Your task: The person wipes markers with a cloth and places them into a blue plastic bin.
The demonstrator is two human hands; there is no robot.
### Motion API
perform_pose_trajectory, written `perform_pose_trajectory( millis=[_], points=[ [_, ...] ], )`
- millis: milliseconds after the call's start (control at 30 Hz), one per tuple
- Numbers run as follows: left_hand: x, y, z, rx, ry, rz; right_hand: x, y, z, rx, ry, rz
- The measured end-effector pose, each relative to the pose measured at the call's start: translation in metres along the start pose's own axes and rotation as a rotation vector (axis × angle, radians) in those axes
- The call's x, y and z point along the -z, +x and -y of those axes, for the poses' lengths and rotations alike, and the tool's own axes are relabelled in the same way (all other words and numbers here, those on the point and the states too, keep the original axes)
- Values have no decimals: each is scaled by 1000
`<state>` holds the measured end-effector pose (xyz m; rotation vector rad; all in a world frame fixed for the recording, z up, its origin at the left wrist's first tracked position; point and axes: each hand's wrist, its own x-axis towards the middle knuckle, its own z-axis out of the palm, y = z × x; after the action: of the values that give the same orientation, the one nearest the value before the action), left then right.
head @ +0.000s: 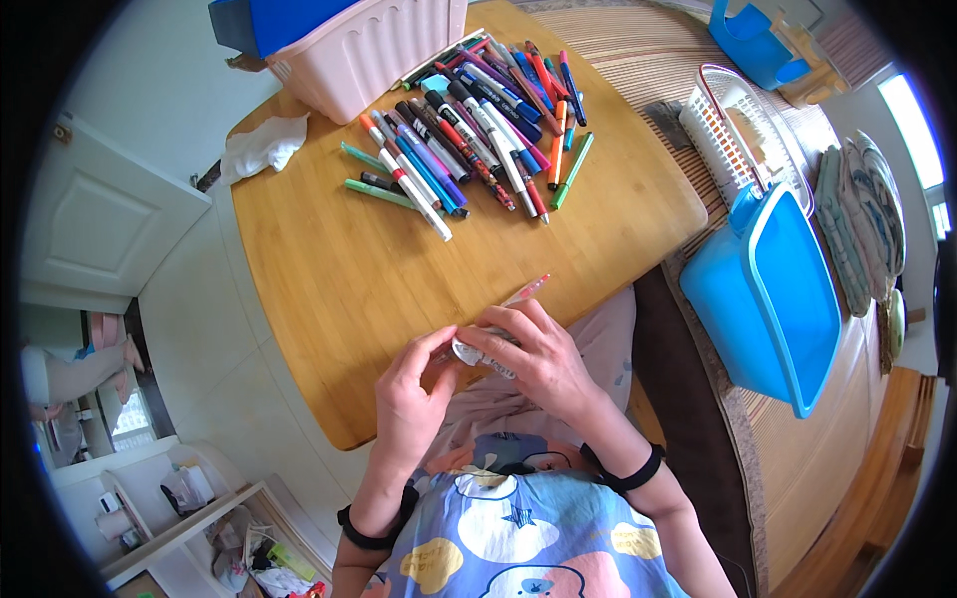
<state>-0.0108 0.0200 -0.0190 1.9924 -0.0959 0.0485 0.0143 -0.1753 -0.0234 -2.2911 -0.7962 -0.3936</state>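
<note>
Both hands meet at the near edge of a wooden table (336,299). My right hand (534,359) is closed around a small white item with dark print (469,351), too covered to name. A clear and pink pen-like piece (532,288) sticks out beyond its fingers. My left hand (419,381) pinches the white item's left side between thumb and fingers. Farther back on the table lies a loose pile of markers and pens (467,127), with a green pen (573,170) at its right side.
A pink plastic basket (366,60) stands at the table's back left, near a crumpled white tissue (265,148). To the right are a blue plastic bin (792,299), a white basket (721,134) and folded cloths (860,217). A person's legs (82,374) show at far left.
</note>
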Motion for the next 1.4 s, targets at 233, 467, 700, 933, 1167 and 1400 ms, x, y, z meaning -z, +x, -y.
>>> perform_pose_trajectory(
  millis=[233,467,700,933,1167,1400],
  points=[
    [2,5,4,-261,331,-77,27,-5,-8,-370,-9,-212],
    [-6,8,15,-370,330,-59,3,-2,-6,-251,-162,-215],
    [-6,8,14,-363,329,-89,24,5,-12,-324,-149,-219],
    [-8,7,14,-364,330,-87,0,1,12,-242,-105,-79],
    [-8,6,13,-384,379,-96,20,8,-15,-379,-193,-235],
    [-5,6,18,-387,392,-66,-5,7,20,-250,93,-59]
  ],
)
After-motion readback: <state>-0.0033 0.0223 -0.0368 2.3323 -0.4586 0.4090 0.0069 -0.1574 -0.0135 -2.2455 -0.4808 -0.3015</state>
